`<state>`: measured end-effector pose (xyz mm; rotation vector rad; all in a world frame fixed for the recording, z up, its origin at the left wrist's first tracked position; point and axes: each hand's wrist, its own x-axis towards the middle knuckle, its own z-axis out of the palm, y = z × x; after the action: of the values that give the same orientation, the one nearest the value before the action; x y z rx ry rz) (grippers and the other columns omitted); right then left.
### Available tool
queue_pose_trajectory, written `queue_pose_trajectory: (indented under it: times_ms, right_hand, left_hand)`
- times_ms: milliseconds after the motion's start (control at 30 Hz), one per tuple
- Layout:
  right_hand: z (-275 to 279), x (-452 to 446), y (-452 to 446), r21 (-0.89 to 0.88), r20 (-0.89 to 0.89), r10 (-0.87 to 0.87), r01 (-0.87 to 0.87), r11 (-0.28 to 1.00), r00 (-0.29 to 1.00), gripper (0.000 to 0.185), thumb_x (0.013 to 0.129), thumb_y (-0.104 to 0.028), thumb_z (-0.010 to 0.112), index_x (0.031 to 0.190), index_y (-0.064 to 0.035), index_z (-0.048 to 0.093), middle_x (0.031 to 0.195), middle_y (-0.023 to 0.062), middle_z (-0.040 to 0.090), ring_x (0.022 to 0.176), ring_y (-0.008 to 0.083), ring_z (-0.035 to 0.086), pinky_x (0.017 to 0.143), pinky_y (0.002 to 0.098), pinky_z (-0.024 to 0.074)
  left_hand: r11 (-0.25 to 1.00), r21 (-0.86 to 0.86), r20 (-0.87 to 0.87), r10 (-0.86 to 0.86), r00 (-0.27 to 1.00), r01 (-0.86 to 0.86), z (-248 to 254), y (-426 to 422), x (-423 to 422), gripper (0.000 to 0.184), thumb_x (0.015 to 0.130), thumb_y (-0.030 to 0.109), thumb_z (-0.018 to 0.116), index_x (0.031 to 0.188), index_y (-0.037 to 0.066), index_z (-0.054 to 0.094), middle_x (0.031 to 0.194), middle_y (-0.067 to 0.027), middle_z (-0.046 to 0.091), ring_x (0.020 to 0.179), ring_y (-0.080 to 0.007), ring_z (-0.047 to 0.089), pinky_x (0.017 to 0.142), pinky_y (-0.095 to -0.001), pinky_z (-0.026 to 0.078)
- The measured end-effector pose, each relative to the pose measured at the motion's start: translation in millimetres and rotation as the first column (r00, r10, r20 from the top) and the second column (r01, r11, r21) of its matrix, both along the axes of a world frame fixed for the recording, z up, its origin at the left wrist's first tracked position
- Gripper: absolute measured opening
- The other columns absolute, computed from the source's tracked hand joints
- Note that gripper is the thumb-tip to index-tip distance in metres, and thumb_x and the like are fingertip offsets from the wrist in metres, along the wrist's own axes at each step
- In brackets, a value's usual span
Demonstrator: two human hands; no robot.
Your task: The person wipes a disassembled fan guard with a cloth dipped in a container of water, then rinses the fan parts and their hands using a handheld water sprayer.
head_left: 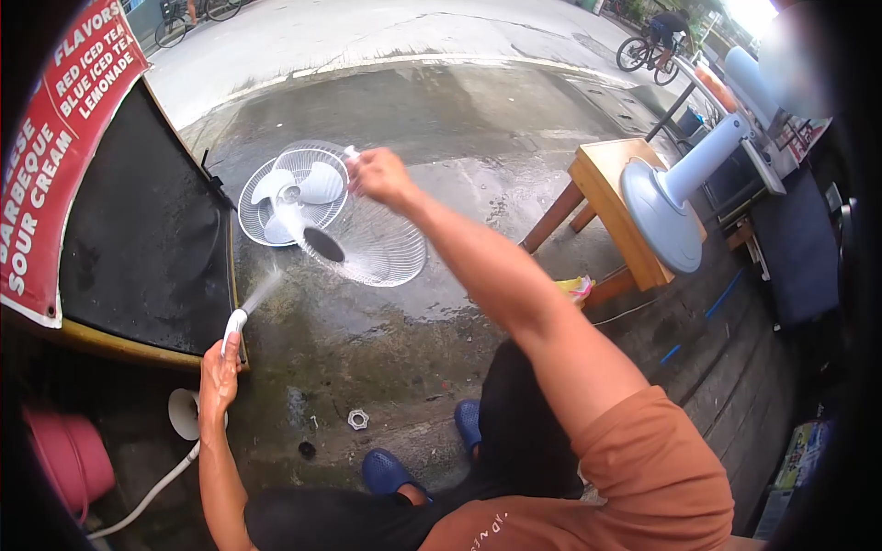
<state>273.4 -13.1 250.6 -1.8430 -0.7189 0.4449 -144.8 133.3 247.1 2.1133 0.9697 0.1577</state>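
My left hand [219, 372] is wrapped round a white hose nozzle [236, 321] near the dark panel. A spray of water leaves it toward the wet concrete. My right hand [381, 176] is closed and reaches over the fan parts, with a small white piece [352, 153] showing at its fingers; its kind is unclear. Below it lie a white fan blade [319, 184] and a round wire fan grille [246, 207]. A second wire grille [390, 253] with a dark centre disc [323, 244] overlaps them, partly blurred.
A white ring nut [357, 420] and a black round piece [307, 450] lie by my blue clogs [390, 473]. At right, a grey-blue fan stand [657, 216] rests on a wooden table [602, 197]. A pink bucket [69, 459] stands left; a cyclist [663, 37] is on the road.
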Motion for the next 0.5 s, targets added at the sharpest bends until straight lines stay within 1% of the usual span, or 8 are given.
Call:
queue_pose_trajectory:
  times_ms: [67, 100, 167, 233, 300, 367, 467, 500]
  right_hand:
    - [17.1, 21.1, -39.9, 0.202, -0.261, -0.091, 0.146, 0.968, 0.961, 0.029, 0.104, -0.026, 0.056, 0.095, -0.0013, 0.069, 0.08, 0.0112, 0.071, 0.064, 0.0151, 0.064, 0.059, 0.0286, 0.0529]
    - [22.0, 27.5, -62.6, 0.198, -0.323, -0.205, 0.278, 0.94, 0.924, 0.028, 0.105, -0.025, 0.055, 0.094, -0.0018, 0.067, 0.079, 0.0091, 0.07, 0.063, 0.0134, 0.063, 0.057, 0.0283, 0.0515]
    - [14.4, 42.7, -114.3, 0.21, -0.404, -0.335, 0.443, 0.871, 0.851, 0.026, 0.106, -0.025, 0.053, 0.095, -0.0052, 0.066, 0.083, 0.0098, 0.073, 0.065, 0.0141, 0.064, 0.058, 0.0296, 0.0518]
    - [-17.8, 55.2, -168.2, 0.276, -0.487, -0.439, 0.61, 0.743, 0.755, 0.026, 0.107, -0.026, 0.053, 0.097, -0.0053, 0.066, 0.087, 0.0109, 0.074, 0.068, 0.0162, 0.066, 0.061, 0.0308, 0.0536]
    - [-45.4, 53.9, -212.9, 0.35, -0.539, -0.546, 0.76, 0.547, 0.641, 0.027, 0.107, -0.025, 0.052, 0.097, -0.0042, 0.065, 0.086, 0.0124, 0.073, 0.067, 0.0174, 0.067, 0.059, 0.0315, 0.0541]
    - [-78.8, 55.9, -252.8, 0.395, -0.521, -0.632, 0.819, 0.417, 0.574, 0.027, 0.108, -0.028, 0.051, 0.101, -0.0045, 0.064, 0.086, 0.0119, 0.074, 0.067, 0.0172, 0.067, 0.061, 0.031, 0.0545]
    - [-116.0, 56.7, -305.1, 0.386, -0.528, -0.697, 0.868, 0.312, 0.485, 0.029, 0.109, -0.028, 0.05, 0.1, -0.0046, 0.064, 0.085, 0.0106, 0.074, 0.066, 0.0169, 0.067, 0.064, 0.0305, 0.0548]
    - [-125.6, 57.0, -318.9, 0.368, -0.499, -0.71, 0.864, 0.344, 0.496, 0.029, 0.109, -0.029, 0.049, 0.102, -0.0049, 0.064, 0.088, 0.0109, 0.075, 0.068, 0.017, 0.067, 0.064, 0.0312, 0.0552]
  left_hand:
    - [1.0, -0.021, -0.025, -0.011, 1.0, 0.01, -3.5, -2.1, -3.9, 0.072, 0.1, 0.068, 0.046, 0.077, 0.0, 0.054, 0.065, -0.003, 0.048, 0.063, -0.014, 0.048, 0.061, -0.0323, 0.042]
    - [0.999, -0.027, -0.043, -0.02, 0.999, 0.019, -4.3, -2.0, -4.7, 0.072, 0.1, 0.068, 0.046, 0.08, -0.001, 0.055, 0.067, -0.0034, 0.049, 0.065, -0.0143, 0.05, 0.062, -0.0321, 0.043]
    - [0.998, -0.054, -0.065, -0.014, 0.998, 0.011, -5.7, -1.1, -5.5, 0.072, 0.1, 0.068, 0.046, 0.081, 0.0, 0.056, 0.068, -0.0031, 0.05, 0.065, -0.0141, 0.05, 0.063, -0.0324, 0.043]
    - [0.997, -0.074, -0.081, -0.019, 0.997, 0.012, -10.4, 1.4, -4.1, 0.072, 0.099, 0.069, 0.046, 0.081, 0.0, 0.056, 0.068, -0.003, 0.051, 0.065, -0.0141, 0.05, 0.063, -0.0325, 0.043]
    - [0.997, -0.069, -0.083, -0.051, 0.995, 0.045, -9.9, 0.7, 1.2, 0.072, 0.099, 0.069, 0.046, 0.081, 0.0, 0.056, 0.068, -0.0031, 0.051, 0.065, -0.0141, 0.05, 0.062, -0.0327, 0.043]
    - [0.993, -0.076, -0.098, -0.094, 0.991, 0.086, -15.7, 1.6, 6.5, 0.072, 0.099, 0.069, 0.045, 0.08, 0.001, 0.056, 0.068, -0.0033, 0.051, 0.065, -0.0145, 0.051, 0.062, -0.0329, 0.042]
    - [0.987, -0.102, -0.16, -0.138, 0.977, 0.122, -21.0, 1.2, 16.0, 0.072, 0.099, 0.069, 0.045, 0.079, 0.001, 0.054, 0.068, -0.0038, 0.052, 0.065, -0.0151, 0.051, 0.062, -0.0334, 0.042]
    - [0.986, -0.114, -0.183, -0.143, 0.973, 0.124, -23.2, 0.4, 18.8, 0.072, 0.099, 0.069, 0.044, 0.078, 0.001, 0.054, 0.068, -0.0041, 0.052, 0.065, -0.0153, 0.051, 0.062, -0.0336, 0.042]
